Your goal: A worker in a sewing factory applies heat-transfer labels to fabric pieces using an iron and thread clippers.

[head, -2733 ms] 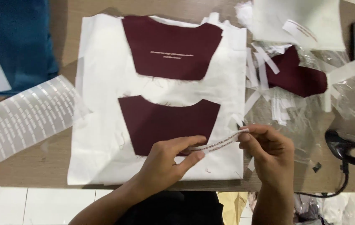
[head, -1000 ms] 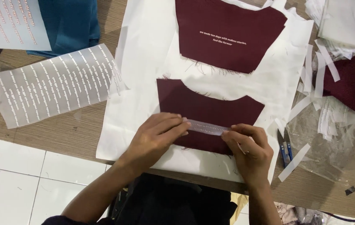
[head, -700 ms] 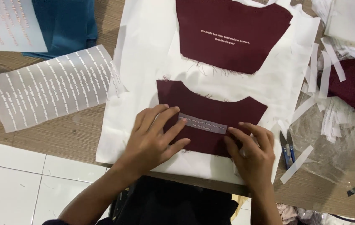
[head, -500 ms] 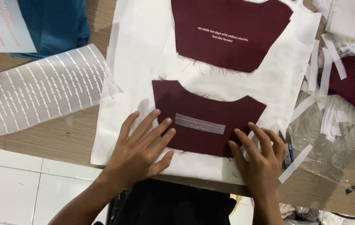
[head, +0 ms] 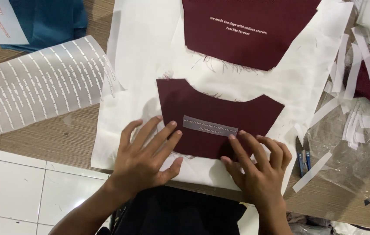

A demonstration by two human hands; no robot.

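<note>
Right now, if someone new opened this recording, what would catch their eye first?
Two bare hands lie flat at bottom centre, the left hand and right hand flanking a pale printed strip on a maroon fabric piece over white cloth. A second maroon piece lies above it. A translucent printed sheet rests on the wooden table at left.

Both hands flat on the near maroon piece, left hand & right hand either side of the strip. Gap btwn them open, over white cloth. Far side: 2nd maroon piece, flat, no block. Right is crowded: snips just beside right hand, paper strips, crinkly plastic. Left: film sheet lies flat, bare wood near it.
</note>
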